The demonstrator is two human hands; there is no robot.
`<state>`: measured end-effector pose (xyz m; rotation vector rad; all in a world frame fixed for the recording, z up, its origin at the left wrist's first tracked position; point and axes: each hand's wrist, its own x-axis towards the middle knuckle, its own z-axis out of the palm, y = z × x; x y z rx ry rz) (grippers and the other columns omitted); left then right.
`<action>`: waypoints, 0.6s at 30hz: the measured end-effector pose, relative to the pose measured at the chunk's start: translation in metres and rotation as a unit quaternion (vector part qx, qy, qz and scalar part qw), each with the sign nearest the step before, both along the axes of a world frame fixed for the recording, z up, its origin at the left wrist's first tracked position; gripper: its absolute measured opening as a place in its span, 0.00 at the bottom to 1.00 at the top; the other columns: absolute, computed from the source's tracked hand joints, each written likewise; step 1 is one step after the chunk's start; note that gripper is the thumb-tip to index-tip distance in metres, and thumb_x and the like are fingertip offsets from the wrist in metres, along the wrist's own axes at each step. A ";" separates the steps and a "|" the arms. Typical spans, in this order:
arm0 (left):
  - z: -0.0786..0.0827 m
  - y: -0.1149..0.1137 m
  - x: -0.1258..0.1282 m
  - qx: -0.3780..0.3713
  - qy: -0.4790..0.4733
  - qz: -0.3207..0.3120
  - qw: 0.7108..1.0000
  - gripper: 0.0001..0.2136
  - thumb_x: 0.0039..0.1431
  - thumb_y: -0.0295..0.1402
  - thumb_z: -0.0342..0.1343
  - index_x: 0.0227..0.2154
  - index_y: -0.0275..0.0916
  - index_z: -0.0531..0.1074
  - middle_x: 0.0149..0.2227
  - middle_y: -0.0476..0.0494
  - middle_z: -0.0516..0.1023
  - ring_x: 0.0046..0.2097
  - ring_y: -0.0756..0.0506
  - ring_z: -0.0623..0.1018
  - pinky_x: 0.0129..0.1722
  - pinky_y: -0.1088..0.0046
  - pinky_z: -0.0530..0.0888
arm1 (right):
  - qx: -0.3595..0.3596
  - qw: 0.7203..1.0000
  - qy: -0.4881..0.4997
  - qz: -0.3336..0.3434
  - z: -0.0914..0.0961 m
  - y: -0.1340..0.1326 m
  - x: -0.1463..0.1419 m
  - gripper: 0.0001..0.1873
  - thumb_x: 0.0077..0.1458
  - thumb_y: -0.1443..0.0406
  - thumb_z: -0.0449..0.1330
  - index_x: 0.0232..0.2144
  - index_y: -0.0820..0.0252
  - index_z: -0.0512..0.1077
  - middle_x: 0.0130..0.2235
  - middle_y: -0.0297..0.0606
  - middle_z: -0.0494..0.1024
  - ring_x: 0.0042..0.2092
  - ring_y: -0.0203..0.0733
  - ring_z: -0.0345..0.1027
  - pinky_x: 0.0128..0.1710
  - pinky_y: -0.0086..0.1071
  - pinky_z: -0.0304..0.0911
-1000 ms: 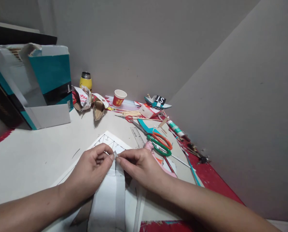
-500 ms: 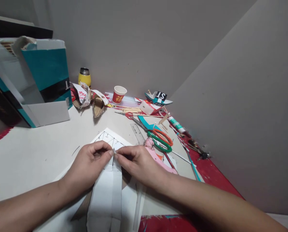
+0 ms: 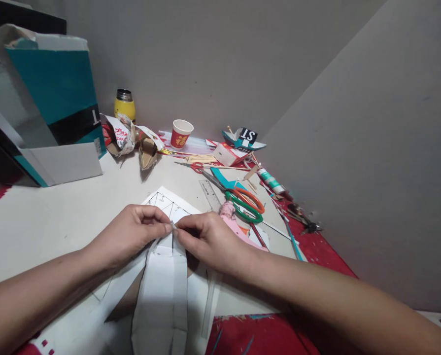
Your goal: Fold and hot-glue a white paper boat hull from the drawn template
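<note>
A long white folded cardboard piece point(image 3: 161, 296) stretches from the front edge up to my hands and narrows to a small tip. My left hand point(image 3: 131, 234) pinches that tip from the left between thumb and forefinger. From the right, my right hand point(image 3: 209, 239) pinches it too, the fingertips of both hands almost meeting. Beneath and beyond the hands lies a white sheet point(image 3: 183, 207) with drawn triangles and letters. Part of the tip is hidden by my fingers.
Right of my hands lie scissors with orange and green handles point(image 3: 244, 207), a clear ruler point(image 3: 210, 195) and a pink piece point(image 3: 238, 229). Farther back stand a red paper cup point(image 3: 181, 135) and a yellow bottle point(image 3: 124, 106). A teal and white box point(image 3: 57, 93) stands at the left.
The view has shifted slightly, so the things on the table sit a little higher and farther left. Both hands keep their pinch on the cardboard tip; my left hand's fingers have straightened a little.
</note>
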<state>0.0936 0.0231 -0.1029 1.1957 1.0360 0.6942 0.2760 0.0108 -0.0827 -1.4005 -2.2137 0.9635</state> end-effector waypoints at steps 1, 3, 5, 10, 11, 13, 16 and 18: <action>-0.001 0.001 0.000 -0.010 -0.004 -0.003 1.000 0.07 0.48 0.35 0.63 0.28 0.35 0.76 0.23 0.50 0.73 0.26 0.52 0.67 0.26 0.76 0.62 | -0.004 1.000 0.000 0.001 0.000 0.001 0.000 0.15 0.54 0.71 0.53 0.17 0.61 0.59 0.19 0.26 0.53 0.23 0.30 0.47 0.22 0.26 0.43; -0.001 0.002 0.001 -0.022 -0.007 -0.005 1.000 0.08 0.48 0.35 0.64 0.28 0.35 0.75 0.21 0.52 0.70 0.24 0.53 0.65 0.24 0.77 0.59 | -0.010 1.000 -0.001 0.005 0.000 0.002 0.001 0.14 0.54 0.71 0.53 0.17 0.60 0.59 0.19 0.26 0.53 0.23 0.30 0.47 0.22 0.26 0.43; -0.001 0.002 0.001 -0.020 -0.016 -0.007 1.000 0.08 0.47 0.33 0.64 0.27 0.35 0.74 0.20 0.54 0.69 0.23 0.54 0.63 0.24 0.78 0.57 | -0.003 1.000 -0.007 0.012 -0.001 0.003 0.002 0.14 0.55 0.70 0.53 0.18 0.60 0.59 0.19 0.26 0.54 0.23 0.30 0.47 0.22 0.26 0.43; 0.000 0.000 0.002 -0.017 -0.039 -0.015 0.999 0.06 0.48 0.32 0.62 0.26 0.35 0.72 0.20 0.54 0.68 0.23 0.54 0.64 0.24 0.77 0.60 | 0.031 0.998 -0.033 0.036 -0.003 0.002 0.001 0.14 0.54 0.70 0.53 0.18 0.60 0.59 0.19 0.26 0.55 0.23 0.30 0.49 0.23 0.27 0.43; 0.001 -0.001 0.002 -0.018 -0.040 -0.015 0.999 0.06 0.48 0.32 0.62 0.26 0.35 0.72 0.20 0.54 0.68 0.22 0.54 0.64 0.24 0.77 0.61 | 0.036 0.998 -0.035 0.040 -0.003 0.002 0.000 0.14 0.54 0.70 0.53 0.18 0.60 0.58 0.19 0.26 0.55 0.23 0.30 0.49 0.23 0.27 0.44; 0.001 -0.001 0.002 -0.017 -0.040 -0.016 0.999 0.07 0.49 0.33 0.61 0.26 0.35 0.72 0.20 0.53 0.68 0.22 0.54 0.65 0.24 0.77 0.62 | 0.046 0.997 -0.036 0.046 -0.003 0.001 0.000 0.14 0.53 0.71 0.52 0.18 0.60 0.58 0.19 0.26 0.54 0.23 0.29 0.49 0.23 0.27 0.44; 0.004 -0.001 0.002 -0.011 -0.039 -0.018 0.999 0.06 0.49 0.33 0.62 0.25 0.35 0.72 0.19 0.54 0.68 0.22 0.54 0.65 0.24 0.77 0.62 | 0.049 0.997 -0.035 0.046 -0.002 0.000 0.001 0.13 0.53 0.71 0.52 0.18 0.60 0.59 0.20 0.26 0.56 0.23 0.30 0.50 0.24 0.27 0.45; 0.005 -0.001 0.003 -0.008 -0.036 -0.016 0.999 0.06 0.48 0.32 0.62 0.24 0.36 0.72 0.19 0.54 0.67 0.22 0.54 0.64 0.23 0.78 0.61 | 0.040 0.998 -0.030 0.042 -0.001 0.000 0.002 0.12 0.54 0.71 0.52 0.19 0.61 0.61 0.20 0.27 0.57 0.24 0.30 0.51 0.24 0.27 0.45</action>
